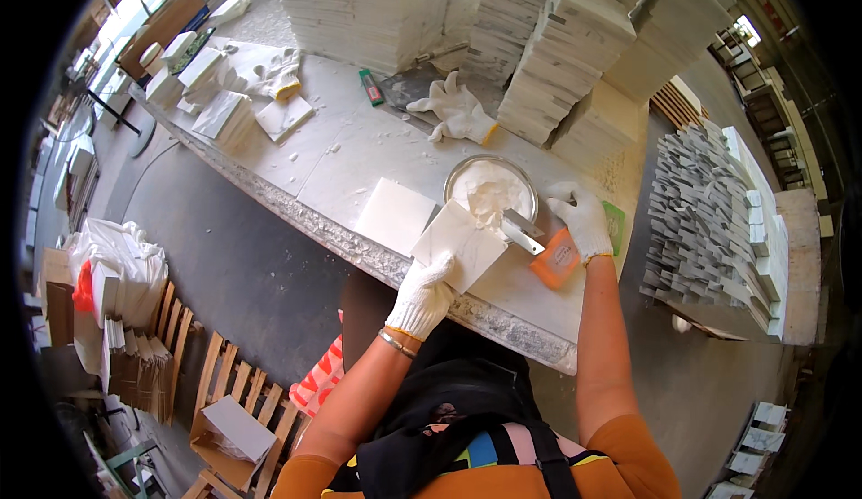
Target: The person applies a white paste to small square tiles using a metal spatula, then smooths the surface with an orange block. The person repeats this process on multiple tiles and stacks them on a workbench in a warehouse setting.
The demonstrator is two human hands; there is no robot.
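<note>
L hand (425,294), gloved, fingers clamped on near corner of a white tile (458,246) tilted over tabletop (341,171), far edge by paste bowl (491,190); R hand (582,220) fingers closed round scraper (523,230), blade pointing left at tile, R nearer bowl.

Stone workshop: stacked marble tiles (575,41), stone workbench (341,153).

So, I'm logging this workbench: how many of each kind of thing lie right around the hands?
Square white stone tiles, one held, one flat: 2
Round metal bowl of white paste: 1
Metal putty knife: 1
Orange sponge block: 1
Spare white work gloves: 1 pair
Total: 6
</note>
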